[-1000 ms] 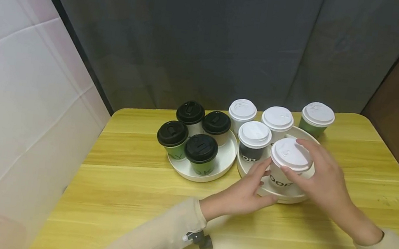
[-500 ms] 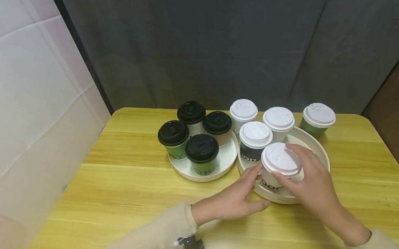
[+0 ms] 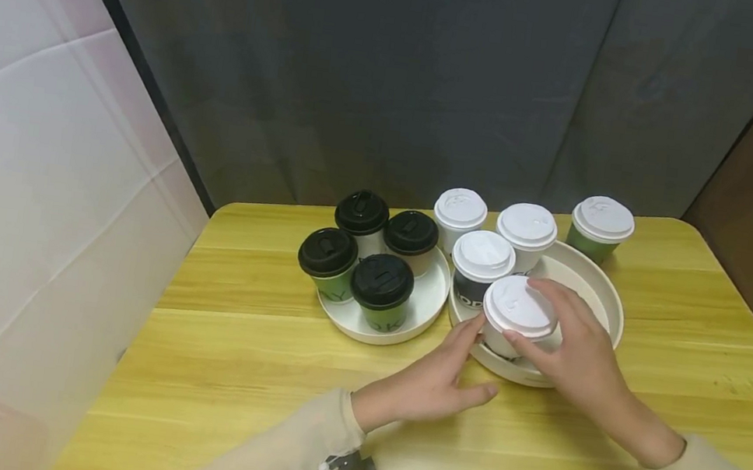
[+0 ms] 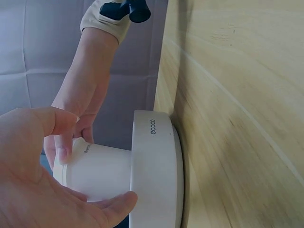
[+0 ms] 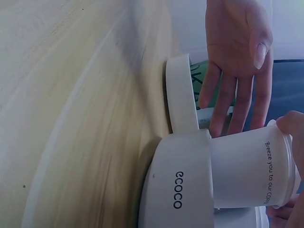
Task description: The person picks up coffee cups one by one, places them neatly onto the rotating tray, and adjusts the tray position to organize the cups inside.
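Note:
A paper coffee cup with a white lid (image 3: 520,306) stands at the near left of the round white tray (image 3: 611,299), printed "ecoco" on its side. My right hand (image 3: 579,362) grips this cup around its lid, thumb on the near side. On the cup's left, my left hand (image 3: 424,386) has its fingers straight, tips close to the cup wall; I cannot tell whether they touch. Lettering on the cup (image 5: 247,166) shows in the right wrist view. Behind it are a dark cup with a white lid (image 3: 482,260) and two more white-lidded cups (image 3: 527,226).
To the left, a smaller white tray (image 3: 435,297) bears several black-lidded cups (image 3: 380,286). A green cup with a white lid (image 3: 600,223) stands behind the right tray. A dark curtain (image 3: 395,80) hangs beyond the wooden table (image 3: 227,358).
My right hand has moved the white-lidded cup left and nearer within the tray. My left hand has drawn back slightly to the left alongside it.

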